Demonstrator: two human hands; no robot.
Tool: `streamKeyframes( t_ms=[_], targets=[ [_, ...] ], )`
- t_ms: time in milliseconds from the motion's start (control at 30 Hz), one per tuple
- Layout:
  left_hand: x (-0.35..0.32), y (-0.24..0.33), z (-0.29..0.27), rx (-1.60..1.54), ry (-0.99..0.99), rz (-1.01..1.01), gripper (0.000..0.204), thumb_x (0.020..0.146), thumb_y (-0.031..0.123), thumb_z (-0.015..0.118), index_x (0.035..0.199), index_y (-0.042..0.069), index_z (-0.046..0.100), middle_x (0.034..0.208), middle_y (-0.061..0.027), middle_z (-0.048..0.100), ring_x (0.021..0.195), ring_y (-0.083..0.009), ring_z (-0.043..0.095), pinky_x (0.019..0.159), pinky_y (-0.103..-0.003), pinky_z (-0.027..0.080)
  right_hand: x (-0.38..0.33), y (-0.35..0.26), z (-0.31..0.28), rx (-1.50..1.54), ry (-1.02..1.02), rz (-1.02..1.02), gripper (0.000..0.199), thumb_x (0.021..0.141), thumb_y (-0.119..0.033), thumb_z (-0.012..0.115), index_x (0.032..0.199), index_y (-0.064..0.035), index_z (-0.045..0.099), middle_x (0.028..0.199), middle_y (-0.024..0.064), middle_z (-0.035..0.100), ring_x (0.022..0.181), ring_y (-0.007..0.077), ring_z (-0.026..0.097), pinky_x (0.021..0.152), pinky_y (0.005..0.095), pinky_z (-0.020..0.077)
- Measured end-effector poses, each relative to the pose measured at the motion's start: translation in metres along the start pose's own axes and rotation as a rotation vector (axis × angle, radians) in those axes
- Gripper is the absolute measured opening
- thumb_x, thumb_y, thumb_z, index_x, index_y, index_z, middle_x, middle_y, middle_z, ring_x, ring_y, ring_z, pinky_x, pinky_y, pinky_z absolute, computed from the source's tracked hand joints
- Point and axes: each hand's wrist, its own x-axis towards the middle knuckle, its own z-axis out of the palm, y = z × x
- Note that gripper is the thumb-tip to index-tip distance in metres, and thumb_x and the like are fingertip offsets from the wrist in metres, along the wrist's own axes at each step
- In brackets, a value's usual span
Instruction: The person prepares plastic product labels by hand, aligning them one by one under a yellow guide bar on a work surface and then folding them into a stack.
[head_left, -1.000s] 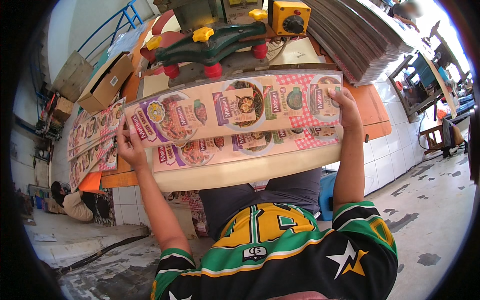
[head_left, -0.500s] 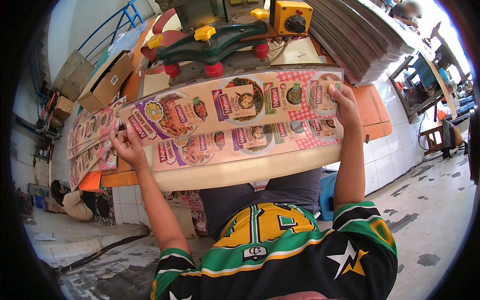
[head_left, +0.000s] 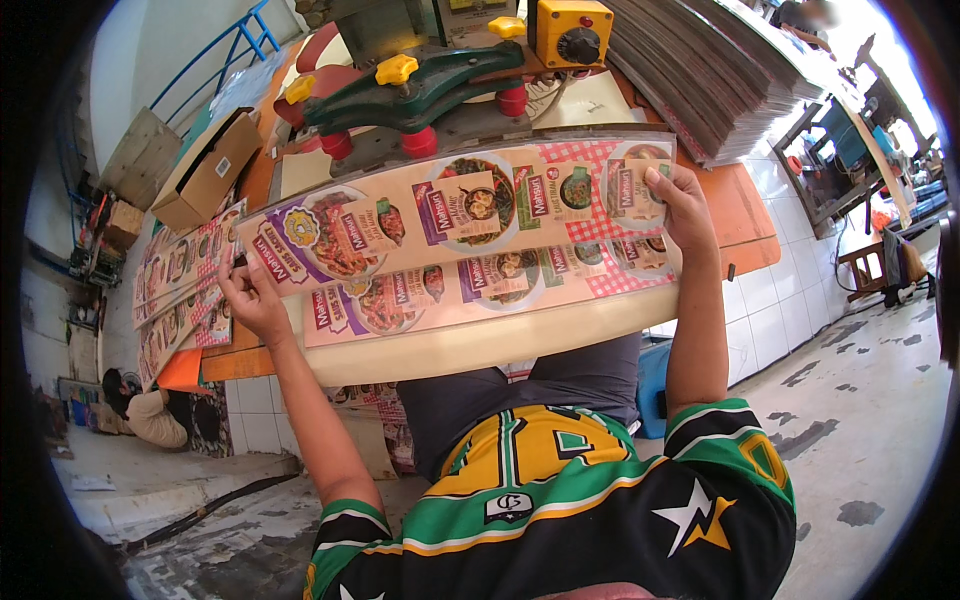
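A long glossy printed strip (head_left: 402,232) with food pictures and red checks stretches between my hands. My left hand (head_left: 256,303) pinches its lower left end, and my right hand (head_left: 684,207) grips the right end, thumb on top. Beneath and nearer to me, a second matching strip (head_left: 440,318) lies on a cream padded-looking surface (head_left: 470,362), partly covered by the first. Just beyond the held strip stands a machine with a dark green clamp bar (head_left: 430,95), yellow knobs and red feet.
A yellow control box (head_left: 570,35) with a black dial sits on the machine. Tall stacked sheets (head_left: 700,80) stand at the right back. More printed strips (head_left: 185,265) and an open cardboard box (head_left: 208,165) are at left. A person (head_left: 150,415) crouches on the far left floor.
The view has shifted slightly, so the machine appears a little further left and higher. Both hands keep their hold on the strip, which has hardly moved over the lower one.
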Motion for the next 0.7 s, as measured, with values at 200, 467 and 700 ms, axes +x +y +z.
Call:
streamKeyframes(
  t_ms=[200,467,700],
  targets=[
    [0.001,-0.004,0.0,-0.052,0.013,-0.001,0.041,0.106,0.013,0.058,0.144,0.0,0.049,0.078,0.0034,0.054,0.068,-0.0044,0.043,0.063,-0.02,0.035,0.002,0.004,0.0,-0.067,0.011,-0.028,0.03,0.1,-0.022,0.069,0.114,0.0042,0.073,0.104,0.0067,0.076,0.097,0.0114,0.069,0.09,0.0299,0.0524],
    [0.001,-0.006,0.001,-0.087,0.042,-0.065,0.043,0.106,0.017,0.062,0.143,0.002,0.05,0.08,0.0028,0.056,0.071,-0.0043,0.043,0.064,-0.02,0.035,0.002,0.005,0.004,-0.116,0.005,-0.057,0.032,0.099,-0.024,0.071,0.116,0.003,0.072,0.107,0.0074,0.076,0.098,0.0125,0.069,0.091,0.0312,0.0539],
    [0.002,-0.009,-0.001,-0.095,0.056,-0.048,0.046,0.104,0.021,0.065,0.143,0.001,0.05,0.08,0.0038,0.054,0.071,-0.0042,0.042,0.065,-0.02,0.034,0.002,0.003,0.007,-0.141,0.026,-0.053,0.033,0.097,-0.023,0.073,0.117,0.0031,0.071,0.107,0.0082,0.076,0.097,0.0129,0.069,0.091,0.0317,0.0544]
  ],
)
